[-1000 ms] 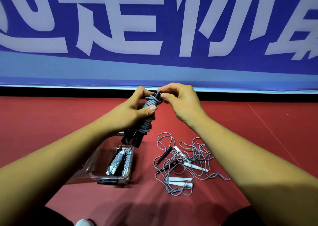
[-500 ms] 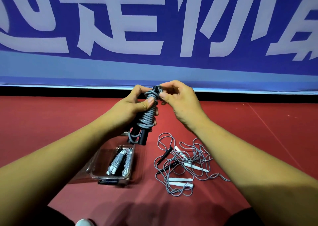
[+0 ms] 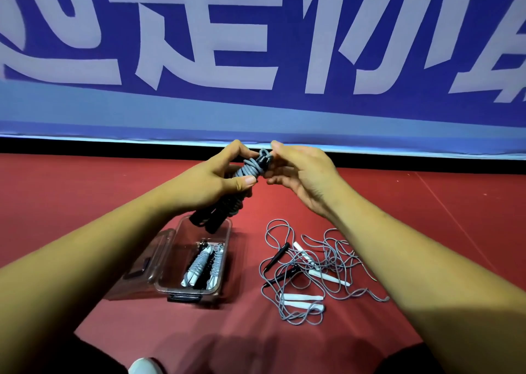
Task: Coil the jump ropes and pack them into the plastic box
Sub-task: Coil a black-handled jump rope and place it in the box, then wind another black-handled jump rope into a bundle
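Observation:
My left hand [image 3: 216, 178] grips a jump rope bundle [image 3: 250, 168]: grey cord wound round two black handles, tilted with the handle ends pointing down over the box. My right hand [image 3: 299, 171] pinches the cord end at the bundle's top with its fingertips. Below stands the clear plastic box [image 3: 168, 265], lid swung open to the left, with two coiled ropes [image 3: 203, 265] lying inside. To the right of the box a tangle of loose grey ropes [image 3: 310, 271] with white and black handles lies on the red floor.
The red floor [image 3: 85, 197] runs back to a blue banner wall [image 3: 256, 60] with large white characters. A white shoe tip [image 3: 145, 366] shows at the bottom edge, between my dark-clothed knees.
The bundle has tilted further, its lower end now over the box. My right hand has opened out somewhat, keeping only its fingertips on the cord end at the top.

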`<move>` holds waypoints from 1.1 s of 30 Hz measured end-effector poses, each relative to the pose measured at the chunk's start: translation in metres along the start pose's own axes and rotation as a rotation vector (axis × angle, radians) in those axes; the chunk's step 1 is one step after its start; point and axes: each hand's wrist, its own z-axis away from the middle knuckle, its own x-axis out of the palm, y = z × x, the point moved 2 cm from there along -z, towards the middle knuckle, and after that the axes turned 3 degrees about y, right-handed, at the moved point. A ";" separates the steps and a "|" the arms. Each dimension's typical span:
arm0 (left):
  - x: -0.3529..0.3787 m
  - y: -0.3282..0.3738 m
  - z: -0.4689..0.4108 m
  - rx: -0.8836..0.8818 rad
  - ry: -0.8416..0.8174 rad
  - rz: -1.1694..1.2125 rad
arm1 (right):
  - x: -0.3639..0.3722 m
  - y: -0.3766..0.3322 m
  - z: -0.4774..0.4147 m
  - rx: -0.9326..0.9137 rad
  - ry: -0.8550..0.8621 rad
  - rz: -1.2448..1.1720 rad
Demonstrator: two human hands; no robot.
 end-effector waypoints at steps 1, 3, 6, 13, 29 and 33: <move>-0.003 -0.001 0.001 -0.012 -0.013 -0.016 | 0.000 0.001 0.000 0.026 -0.029 0.067; -0.009 -0.005 0.003 -0.049 -0.047 -0.012 | 0.000 0.007 -0.004 0.108 -0.053 0.119; -0.014 -0.013 0.008 -0.091 -0.097 -0.025 | 0.004 0.016 -0.010 0.226 -0.055 0.109; -0.018 -0.027 0.003 -0.082 0.025 -0.035 | 0.030 0.032 -0.032 0.142 0.168 -0.100; -0.042 -0.183 -0.007 -0.561 0.219 0.063 | 0.009 0.174 -0.087 0.444 0.221 0.312; -0.033 -0.271 -0.006 -0.756 0.294 -0.022 | -0.038 0.241 -0.089 0.544 0.263 0.500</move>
